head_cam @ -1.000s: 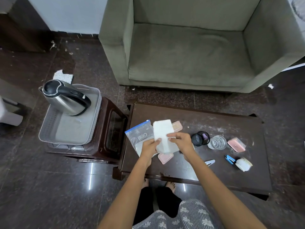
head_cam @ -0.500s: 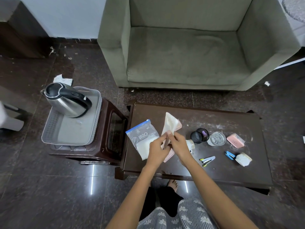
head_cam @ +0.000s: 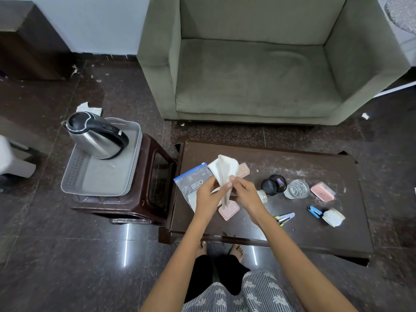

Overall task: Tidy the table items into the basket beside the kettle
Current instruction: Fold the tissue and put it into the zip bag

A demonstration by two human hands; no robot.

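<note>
Over the left part of the dark low table [head_cam: 292, 230], my left hand [head_cam: 207, 197] and my right hand [head_cam: 245, 194] both pinch a white cloth [head_cam: 222, 170], folded upright between them. Under it lie a clear zip bag with a blue strip [head_cam: 193, 181] and two pink cases [head_cam: 228, 212] [head_cam: 244, 170]. The grey basket [head_cam: 99, 179] stands on a brown stool to the left, and the steel kettle [head_cam: 96, 136] sits in its far end.
Further right on the table are a black mesh cup [head_cam: 273, 184], a glass dish [head_cam: 296, 189], a pink case [head_cam: 323, 192], a blue stapler [head_cam: 314, 211], a white roll [head_cam: 333, 217] and clips [head_cam: 284, 218]. A grey sofa [head_cam: 258, 70] stands behind.
The cloth lay flat and wide in my hands a second ago; now it is folded narrow and stands upright, with both hands pinching it close together.
</note>
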